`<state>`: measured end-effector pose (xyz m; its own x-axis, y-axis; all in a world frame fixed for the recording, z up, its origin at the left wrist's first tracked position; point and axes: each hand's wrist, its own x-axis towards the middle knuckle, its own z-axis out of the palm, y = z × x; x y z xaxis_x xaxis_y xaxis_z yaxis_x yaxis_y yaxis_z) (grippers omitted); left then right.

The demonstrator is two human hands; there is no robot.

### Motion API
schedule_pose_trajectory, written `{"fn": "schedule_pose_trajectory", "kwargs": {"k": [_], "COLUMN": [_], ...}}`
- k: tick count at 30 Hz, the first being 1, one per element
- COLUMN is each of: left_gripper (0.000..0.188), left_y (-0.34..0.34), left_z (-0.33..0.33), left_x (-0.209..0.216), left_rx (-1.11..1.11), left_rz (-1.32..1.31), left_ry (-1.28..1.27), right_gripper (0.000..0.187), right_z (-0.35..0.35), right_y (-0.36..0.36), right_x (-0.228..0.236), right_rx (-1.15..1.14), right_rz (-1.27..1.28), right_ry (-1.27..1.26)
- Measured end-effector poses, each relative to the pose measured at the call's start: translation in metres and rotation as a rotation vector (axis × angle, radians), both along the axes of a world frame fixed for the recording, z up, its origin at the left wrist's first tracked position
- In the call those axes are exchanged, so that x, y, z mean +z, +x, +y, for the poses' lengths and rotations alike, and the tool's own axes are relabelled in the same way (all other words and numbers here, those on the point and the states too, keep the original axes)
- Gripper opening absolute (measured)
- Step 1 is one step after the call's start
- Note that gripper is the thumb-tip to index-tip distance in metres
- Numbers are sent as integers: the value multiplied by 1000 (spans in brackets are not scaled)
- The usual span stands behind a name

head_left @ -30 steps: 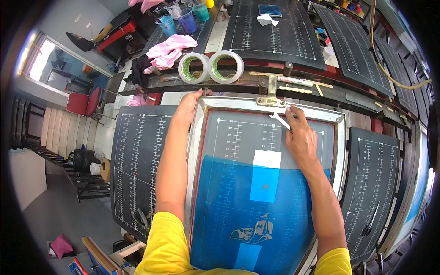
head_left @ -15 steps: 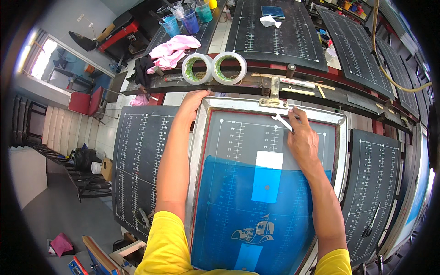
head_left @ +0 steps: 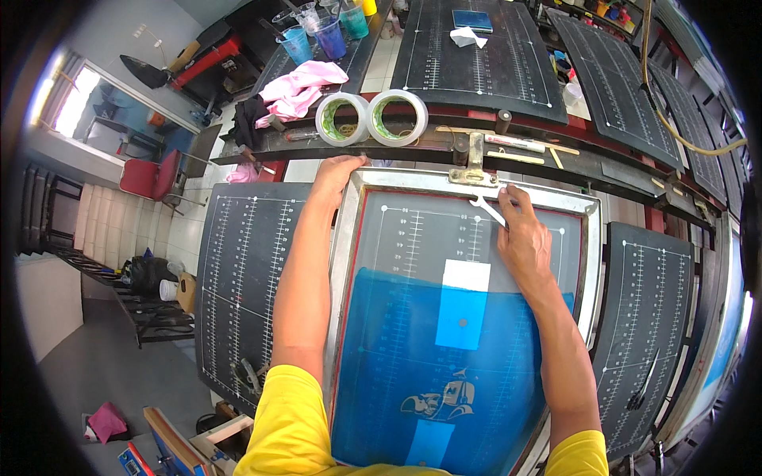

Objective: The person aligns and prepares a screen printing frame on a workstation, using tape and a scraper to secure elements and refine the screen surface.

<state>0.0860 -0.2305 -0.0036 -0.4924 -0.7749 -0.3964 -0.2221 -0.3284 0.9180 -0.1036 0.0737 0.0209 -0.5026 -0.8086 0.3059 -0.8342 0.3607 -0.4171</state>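
Observation:
A screen-printing frame (head_left: 343, 246) with a metal rim lies before me over a dark board, its mesh (head_left: 373, 349) coated blue on the lower part. A scooter-like design (head_left: 438, 399) shows low in the blue. My left hand (head_left: 337, 176) is closed round the frame's far left corner. My right hand (head_left: 524, 238) grips a wrench (head_left: 489, 210), whose open jaw points to the far left, just below the metal clamp (head_left: 475, 163) at the frame's far edge. Its index finger reaches to the frame's edge beside the clamp. A white and light-blue strip (head_left: 464, 305) shows through the mesh.
Two tape rolls (head_left: 397, 119) stand on the dark rail beyond the frame, near a marker (head_left: 516, 143) and thin sticks. Marked boards flank the frame at left (head_left: 242, 293) and right (head_left: 647, 317). Farther off are a pink cloth (head_left: 298, 89) and cups of ink (head_left: 329, 38).
Almost nothing differs. Both hands keep their places on the frame and the wrench, with only a very slight shift of my left forearm.

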Motion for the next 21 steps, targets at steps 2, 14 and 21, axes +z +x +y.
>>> {"fn": "schedule_pose_trajectory", "kwargs": {"k": [2, 14, 21], "left_gripper": [23, 45, 41], "left_y": [1, 7, 6], "left_z": [-2, 7, 6], "left_x": [2, 8, 10], "left_rx": [-33, -94, -50], "left_rz": [-79, -221, -137], "left_ry": [-32, -128, 38], "right_gripper": [50, 45, 45], "right_z": [0, -1, 0], "right_y": [0, 2, 2], "right_x": [0, 1, 3], "right_rx": [3, -12, -6], "right_rz": [8, -31, -25], "right_ry": [-9, -6, 13]}}
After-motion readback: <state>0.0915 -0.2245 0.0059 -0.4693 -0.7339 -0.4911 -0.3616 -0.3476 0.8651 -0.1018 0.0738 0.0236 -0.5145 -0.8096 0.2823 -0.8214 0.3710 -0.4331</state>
